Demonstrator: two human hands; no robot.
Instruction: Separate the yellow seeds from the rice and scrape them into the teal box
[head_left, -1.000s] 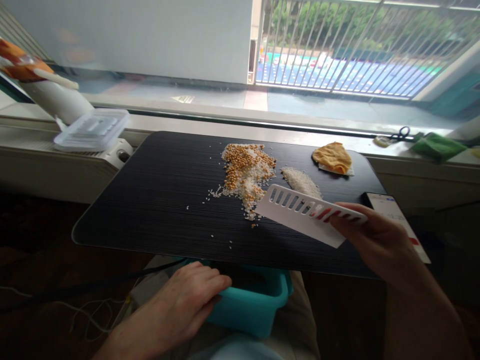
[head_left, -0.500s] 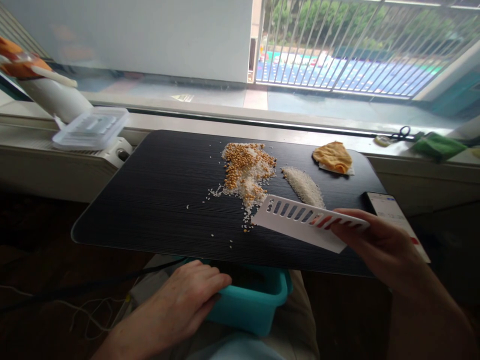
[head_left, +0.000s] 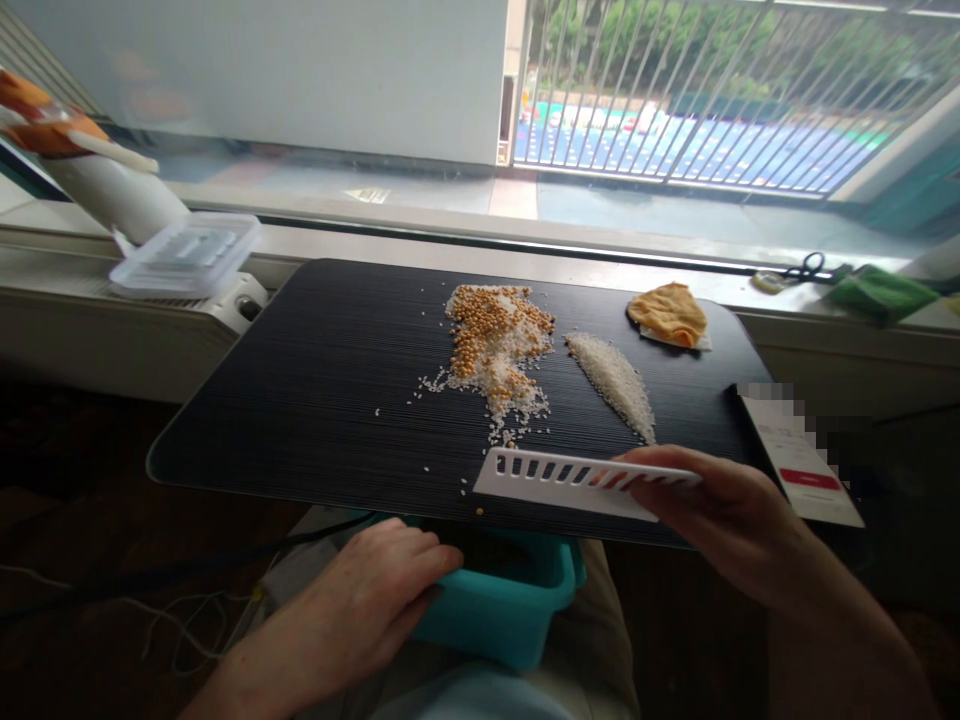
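My right hand (head_left: 720, 500) is closed around a white slotted plastic scraper (head_left: 570, 488), whose lower edge is near the front of the black table (head_left: 300, 400). Beyond it lies a pile of white rice grains mixed with yellow beans (head_left: 499, 345). To the right of that pile is a long heap of rice (head_left: 611, 380). One loose bean (head_left: 480, 511) lies by the scraper at the table's front edge. Below that edge, my left hand (head_left: 397, 570) grips the rim of a teal plastic bin (head_left: 487, 620), held in the lap. The bin's inside is dark.
A folded yellow cloth (head_left: 669, 314) lies at the back right, and a phone (head_left: 799, 455) at the right edge. A clear plastic lid (head_left: 191, 255) rests on the radiator at left. Scissors (head_left: 806, 268) and a green cloth (head_left: 881, 295) are on the sill.
My right hand has drawn the scraper toward me and slightly left, to the table's front edge. A bean has moved with it toward that edge. My left hand and the bin stay put.
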